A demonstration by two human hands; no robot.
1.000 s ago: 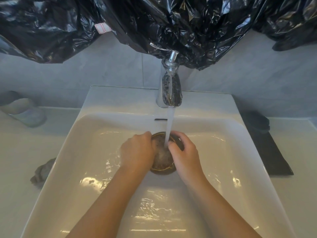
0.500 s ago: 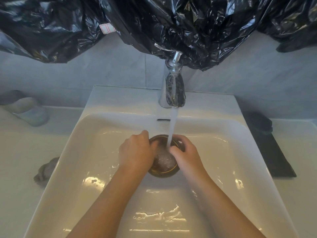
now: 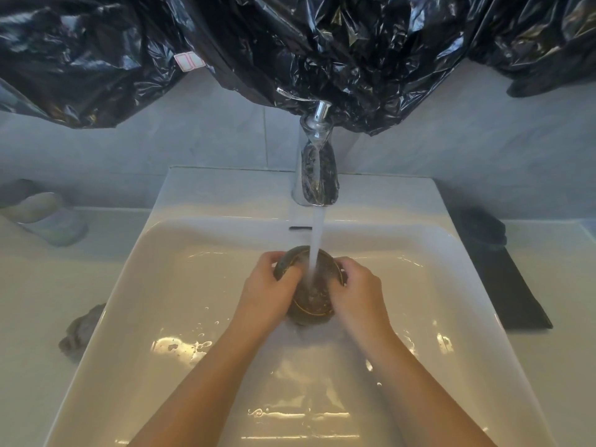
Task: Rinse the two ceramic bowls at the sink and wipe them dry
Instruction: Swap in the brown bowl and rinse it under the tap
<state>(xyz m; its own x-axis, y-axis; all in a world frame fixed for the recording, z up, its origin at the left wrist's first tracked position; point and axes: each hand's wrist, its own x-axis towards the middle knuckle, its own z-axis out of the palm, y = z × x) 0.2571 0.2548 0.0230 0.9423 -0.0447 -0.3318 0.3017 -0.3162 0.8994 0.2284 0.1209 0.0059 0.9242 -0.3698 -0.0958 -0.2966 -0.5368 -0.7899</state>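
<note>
A small dark ceramic bowl [image 3: 314,298] with a thin gold line inside sits in the middle of the white sink [image 3: 200,253], under the running stream from the chrome tap [image 3: 317,175]. My left hand [image 3: 267,295] grips its left rim, fingers curled over the edge. My right hand [image 3: 358,295] holds the right rim. Water foams inside the bowl. A second dark bowl [image 3: 480,229] rests on a black cloth [image 3: 509,285] on the counter to the right.
Crumpled black plastic [image 3: 290,43] hangs over the wall above the tap. A pale cup [image 3: 48,217] lies on the left counter, and a grey crumpled rag [image 3: 80,333] sits by the sink's left edge. Water pools on the basin floor.
The bowl has tipped and turned between my hands, its far left rim now raised. My left fingers have shifted further over the rim. Water keeps running.
</note>
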